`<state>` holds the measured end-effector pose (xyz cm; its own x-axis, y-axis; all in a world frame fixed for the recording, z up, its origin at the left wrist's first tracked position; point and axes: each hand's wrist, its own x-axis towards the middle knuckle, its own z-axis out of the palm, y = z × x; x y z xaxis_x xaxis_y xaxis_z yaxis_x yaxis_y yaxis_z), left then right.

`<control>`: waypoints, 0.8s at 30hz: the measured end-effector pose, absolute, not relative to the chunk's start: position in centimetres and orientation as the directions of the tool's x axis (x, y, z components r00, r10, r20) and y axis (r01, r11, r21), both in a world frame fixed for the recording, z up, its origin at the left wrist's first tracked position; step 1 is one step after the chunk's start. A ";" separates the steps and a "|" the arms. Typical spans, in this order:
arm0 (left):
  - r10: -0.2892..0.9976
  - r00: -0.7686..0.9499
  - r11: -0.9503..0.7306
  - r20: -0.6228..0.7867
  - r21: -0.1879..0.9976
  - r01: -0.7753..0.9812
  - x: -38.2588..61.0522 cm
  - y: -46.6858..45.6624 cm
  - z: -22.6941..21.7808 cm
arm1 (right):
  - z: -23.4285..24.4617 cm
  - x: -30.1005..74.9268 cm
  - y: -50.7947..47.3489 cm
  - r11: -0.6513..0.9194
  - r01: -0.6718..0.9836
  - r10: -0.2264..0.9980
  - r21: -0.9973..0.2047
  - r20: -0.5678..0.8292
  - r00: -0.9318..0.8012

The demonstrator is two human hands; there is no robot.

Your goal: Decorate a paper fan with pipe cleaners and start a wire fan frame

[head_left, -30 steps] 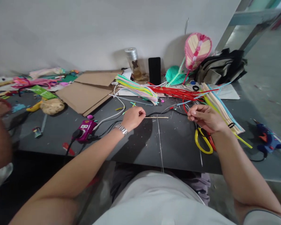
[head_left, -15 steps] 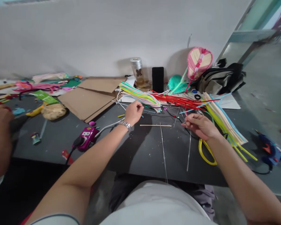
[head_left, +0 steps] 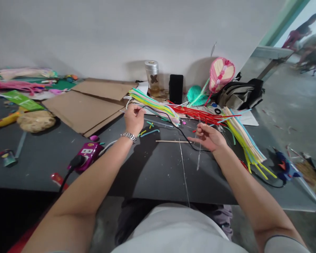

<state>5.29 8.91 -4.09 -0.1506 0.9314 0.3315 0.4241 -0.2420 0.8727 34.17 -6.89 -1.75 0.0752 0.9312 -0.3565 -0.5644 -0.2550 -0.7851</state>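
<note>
My left hand (head_left: 134,118), with a metal watch on the wrist, is closed in a pinch at the near end of the pipe cleaners. From its fingertips a thin black cord (head_left: 175,125) runs across the pastel pipe cleaners (head_left: 155,103) and under my right hand (head_left: 209,136). A clear thin stick (head_left: 199,158) hangs down from my right fingers, which pinch it; the thumb side sticks out to the left. Between the hands a wooden stick (head_left: 167,141) lies on the dark table. Another clear stick (head_left: 183,167) meets it and reaches the front edge.
Red pipe cleaners (head_left: 197,113) and a yellow-and-cream bundle (head_left: 246,140) lie behind and right. A blue glue gun (head_left: 285,167) rests at far right. Cardboard (head_left: 89,110), a purple power socket (head_left: 86,154), a bottle (head_left: 153,79) and a phone (head_left: 176,88) stand around.
My left hand has moved left and slightly up, and the black cord now stretches to it over the pipe cleaners. My right hand has shifted left with the clear stick. The view has turned right.
</note>
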 end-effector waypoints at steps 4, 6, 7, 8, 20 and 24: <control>0.934 -0.261 -0.181 0.243 0.954 0.239 5.0 9.4 -3.4 | -1.0 32.2 -7.1 -0.197 -0.583 0.965 -0.789 -0.261 0.027; 0.932 -0.287 -0.168 0.223 0.964 0.204 4.8 9.7 -3.1 | -1.1 31.3 -7.3 -0.189 -0.563 0.975 -0.805 -0.221 -0.010; 0.929 -0.300 -0.165 0.217 0.968 0.190 4.7 9.9 -3.0 | -1.3 31.0 -7.3 -0.192 -0.547 0.976 -0.815 -0.217 -0.021; 0.925 -0.313 -0.165 0.214 0.970 0.176 4.5 10.2 -2.9 | -1.6 30.9 -7.2 -0.193 -0.527 0.976 -0.827 -0.219 -0.013; 0.911 -0.366 -0.111 0.192 0.967 0.231 3.4 12.3 -5.5 | -2.4 36.6 -0.9 0.033 -0.459 0.947 -0.888 -0.118 0.298; 0.928 -0.337 -0.090 0.158 0.974 0.208 3.3 12.4 -5.8 | -1.8 34.9 -2.3 -0.089 -0.568 0.953 -0.818 -0.236 0.190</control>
<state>3.33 12.43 -5.77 -0.3369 0.9282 0.1577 0.2081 -0.0900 0.9740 34.86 -2.27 -1.82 0.1901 0.9531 -0.2357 -0.5678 -0.0891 -0.8183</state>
